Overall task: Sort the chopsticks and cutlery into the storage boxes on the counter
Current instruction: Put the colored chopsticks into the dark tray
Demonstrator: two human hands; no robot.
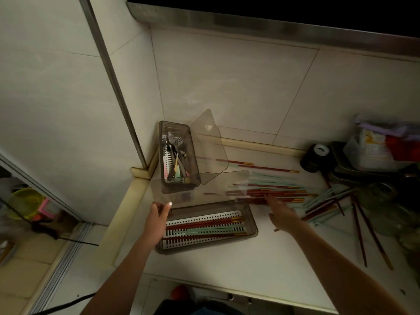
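Landmark was the long box (pixel 251 226) on the counter (pixel 227 264), with red and mint chopsticks lying inside. Left hand (pixel 156 220) gripped its hinged clear lid (pixel 195 187), holding it up. Right hand (pixel 280 212), just right of the box, reached into loose chopsticks (pixel 279 193); blurred, grip unclear. Cutlery box (pixel 179 153) stood behind.

head cam | looks steeply down, forward | close over counter (pixel 227 264) corner
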